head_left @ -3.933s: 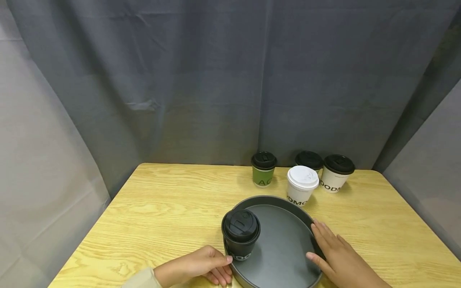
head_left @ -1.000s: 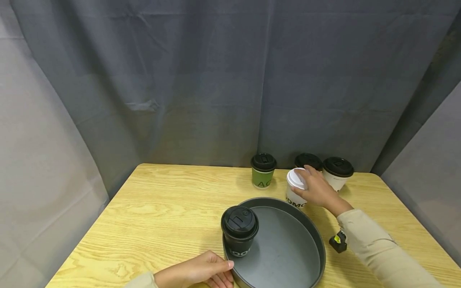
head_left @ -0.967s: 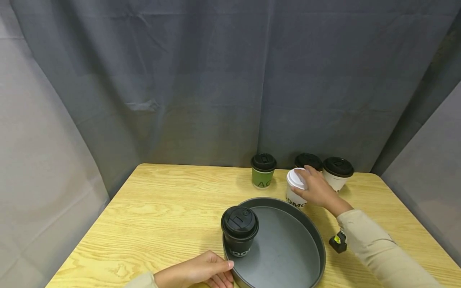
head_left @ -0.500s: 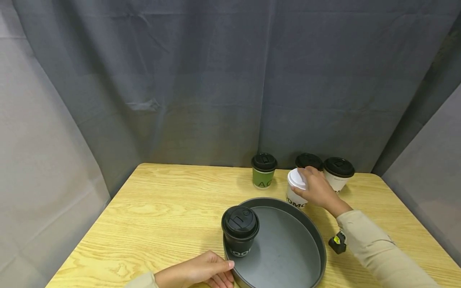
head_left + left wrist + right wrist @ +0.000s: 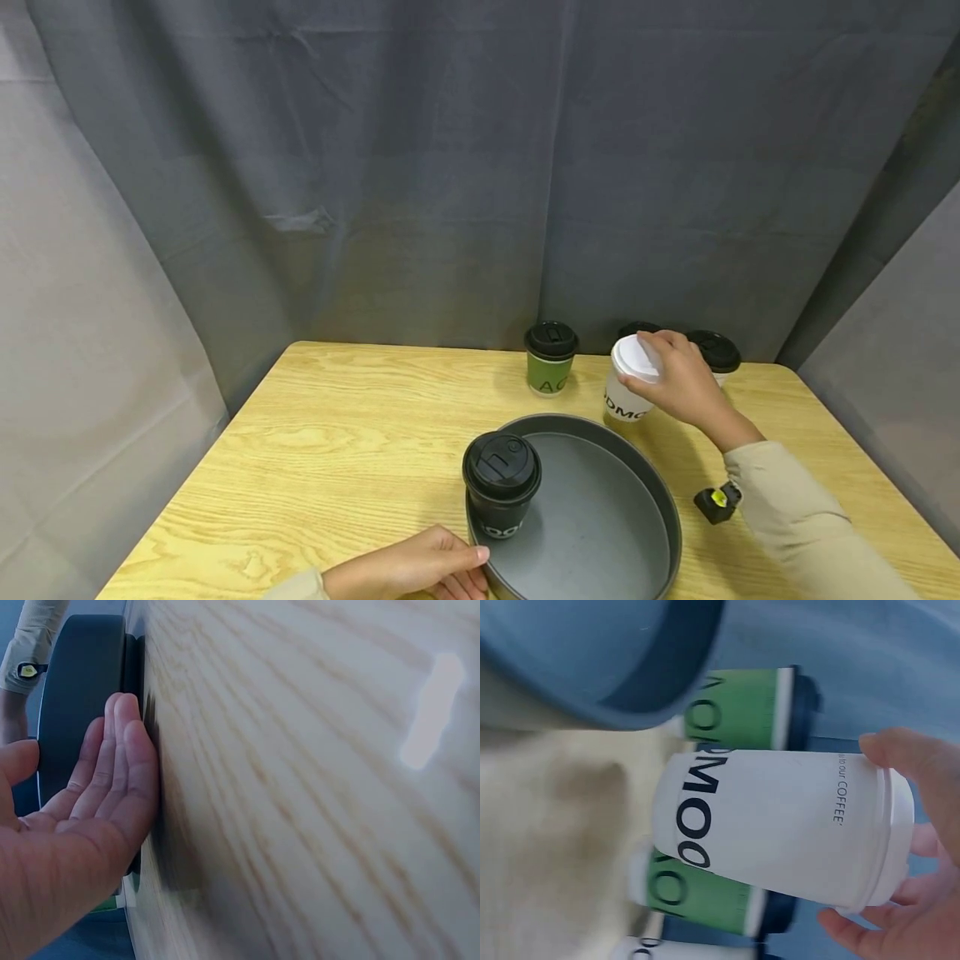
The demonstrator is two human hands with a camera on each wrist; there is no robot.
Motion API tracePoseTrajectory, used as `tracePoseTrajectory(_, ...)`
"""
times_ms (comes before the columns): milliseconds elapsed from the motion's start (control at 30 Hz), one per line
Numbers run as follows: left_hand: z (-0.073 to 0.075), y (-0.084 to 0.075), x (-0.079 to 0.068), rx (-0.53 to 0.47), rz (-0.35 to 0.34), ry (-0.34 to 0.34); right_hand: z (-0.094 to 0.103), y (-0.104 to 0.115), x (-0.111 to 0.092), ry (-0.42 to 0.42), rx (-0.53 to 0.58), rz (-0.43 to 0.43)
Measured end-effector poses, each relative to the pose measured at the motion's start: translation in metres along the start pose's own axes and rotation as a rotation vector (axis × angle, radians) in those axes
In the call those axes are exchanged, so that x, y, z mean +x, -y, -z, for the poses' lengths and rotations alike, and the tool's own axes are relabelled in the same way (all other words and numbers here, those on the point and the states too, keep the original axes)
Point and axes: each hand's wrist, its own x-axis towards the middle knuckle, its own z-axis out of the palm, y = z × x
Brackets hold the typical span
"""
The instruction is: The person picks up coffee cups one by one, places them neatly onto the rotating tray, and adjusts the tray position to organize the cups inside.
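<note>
My right hand (image 5: 678, 379) grips a white paper coffee cup (image 5: 772, 821) by its white lid, thumb on one side and fingers on the other. The cup is just off the table behind a round dark grey pan (image 5: 671, 508). My left hand (image 5: 420, 562) is at the pan's left side. In the left wrist view, its nearly straight fingers (image 5: 112, 765) lie along the outer wall, and the thumb touches the rim. Inside the pan, at its left edge, stands a black lidded coffee cup (image 5: 501, 483).
A green cup with a black lid (image 5: 550, 358) stands at the back. Another green cup (image 5: 697, 896) and a white cup with a black lid (image 5: 716, 352) are partly hidden behind my right hand. A grey curtain (image 5: 420, 167) hangs behind the wooden table (image 5: 337, 442).
My right hand left the pan's right rim, reached to the white-lidded cup and took hold of it. In the last half second the cup rose slightly and shifted right. The left hand stayed put.
</note>
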Motion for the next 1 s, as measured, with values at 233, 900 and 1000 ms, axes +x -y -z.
tracePoseTrajectory(233,0.001,-0.002,-0.002,-0.014,0.001,-0.002,0.026,0.018,-0.012,-0.061,-0.002,0.040)
tracePoseTrajectory(900,0.004,0.002,-0.003,-0.044,0.025,0.015,0.028,0.103,-0.090,-0.092,-0.084,0.437)
tracePoseTrajectory(1000,0.005,0.003,-0.002,-0.055,0.032,0.022,0.020,0.114,-0.104,-0.048,-0.087,0.455)
